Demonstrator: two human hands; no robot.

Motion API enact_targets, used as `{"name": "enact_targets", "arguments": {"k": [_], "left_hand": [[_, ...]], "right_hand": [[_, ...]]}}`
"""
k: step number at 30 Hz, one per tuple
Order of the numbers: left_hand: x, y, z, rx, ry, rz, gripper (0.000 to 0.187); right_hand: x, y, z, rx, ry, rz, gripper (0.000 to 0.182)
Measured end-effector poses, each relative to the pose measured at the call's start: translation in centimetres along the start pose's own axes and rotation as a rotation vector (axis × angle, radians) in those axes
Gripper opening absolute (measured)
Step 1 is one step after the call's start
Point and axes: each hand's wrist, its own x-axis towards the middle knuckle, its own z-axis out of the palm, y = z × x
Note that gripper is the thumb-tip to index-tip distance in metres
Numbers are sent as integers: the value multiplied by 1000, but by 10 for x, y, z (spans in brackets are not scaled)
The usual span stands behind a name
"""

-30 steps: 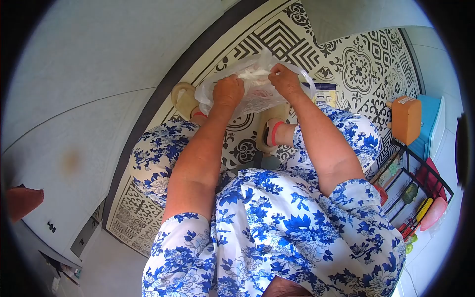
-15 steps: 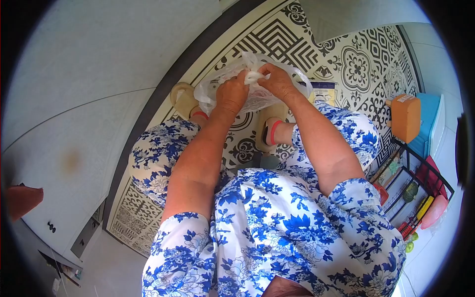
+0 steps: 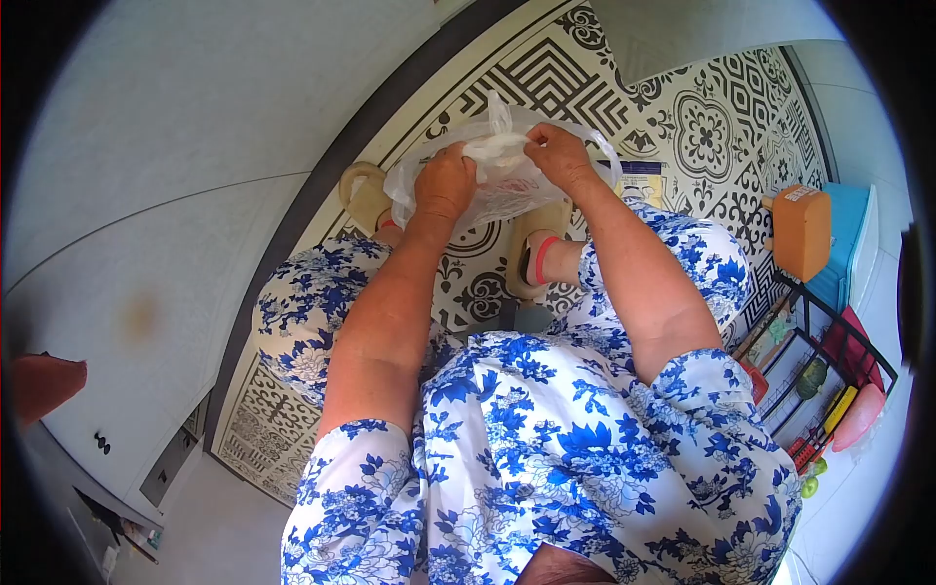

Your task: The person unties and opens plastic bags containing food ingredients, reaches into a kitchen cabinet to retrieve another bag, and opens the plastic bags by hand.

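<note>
A translucent white plastic bag [image 3: 492, 195] with faint red print hangs between my knees, above the patterned floor. My left hand [image 3: 448, 183] pinches the gathered top of the bag on its left side, fingers closed. On the other side, my right hand [image 3: 560, 156] grips the bag's twisted rim between thumb and fingers. A stretched strip of whitish plastic runs between the two hands, and a loose handle sticks up beyond them. What lies inside the bag cannot be made out.
Beige slippers [image 3: 526, 255] are on my feet beside the bag. A yellow and purple packet [image 3: 642, 180] lies on the floor to the right. Further right stand an orange-brown container [image 3: 801, 234], a blue box [image 3: 850, 249] and a black rack [image 3: 809, 331] with several items. A pale cabinet [image 3: 175, 127] rises at left.
My hands have moved apart, the left one leftward and slightly down, the right one a little right. The bunched knot of plastic between them has spread into a wider strip.
</note>
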Motion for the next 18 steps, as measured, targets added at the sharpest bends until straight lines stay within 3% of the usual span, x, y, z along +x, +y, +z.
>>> {"name": "enact_targets", "arguments": {"k": [7,10,12,16,18], "left_hand": [[5,-6,1,-124,-48,-120,35],[5,-11,4,-326,7,-145,38],[6,-10,1,-516,-96,-296,40],[5,10,-11,-325,-170,-252,41],[2,13,-7,-191,-117,-75,37]], "right_hand": [[8,15,-1,-43,-40,60,31],[8,14,1,-10,-70,47,33],[2,2,-4,10,-84,36,34],[-7,-13,-14,-99,-132,28,37],[-7,-12,-13,-94,-124,11,38]]}}
